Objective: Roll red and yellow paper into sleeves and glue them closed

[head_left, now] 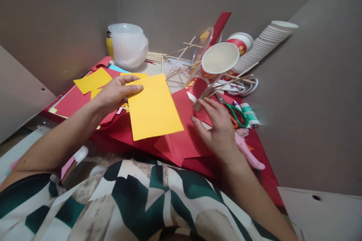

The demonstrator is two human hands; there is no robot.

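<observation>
My left hand pinches a yellow sheet of paper by its upper left corner, thumb on top, and holds it above the table. My right hand is open, thumb and fingers apart, over red paper. Its fingertips are close to the base of a red and white paper cup lying on its side; whether they touch it I cannot tell. Just right of this hand are green-handled scissors. A pink-handled tool, partly hidden, lies beside my right wrist.
More yellow paper pieces lie on red sheets at left. Translucent plastic tubs stand behind. Thin wooden sticks lean among an upright cup, and a long stack of cups slants against the wall. A white cable is coiled at right.
</observation>
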